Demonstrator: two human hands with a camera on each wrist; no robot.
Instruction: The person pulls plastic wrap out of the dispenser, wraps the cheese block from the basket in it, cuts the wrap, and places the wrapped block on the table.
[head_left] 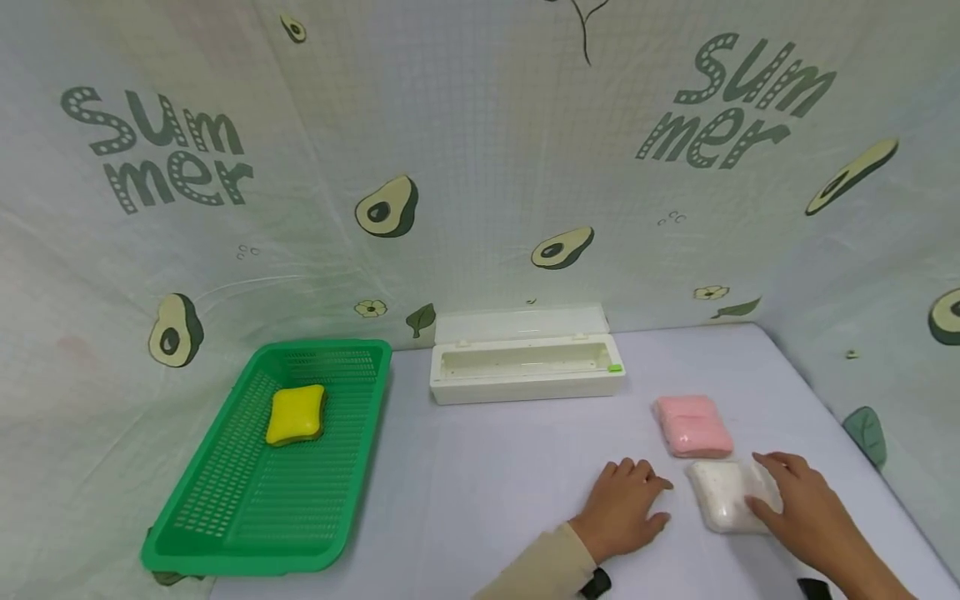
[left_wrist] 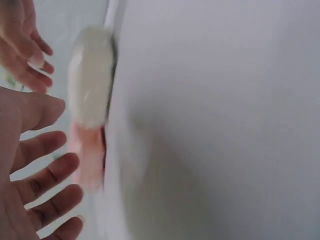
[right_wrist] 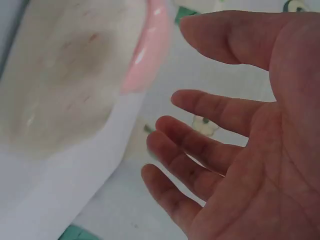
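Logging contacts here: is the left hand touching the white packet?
Apart: the head view shows a strip of tabletop between the left hand and the white packet.

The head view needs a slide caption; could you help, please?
Right grip near a white packet; pink packet behind, basket at left.

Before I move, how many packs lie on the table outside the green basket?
2. The white pack lies between the left hand and the right hand; the pink pack lies just beyond it. No others show, though the hands hide part of the table.
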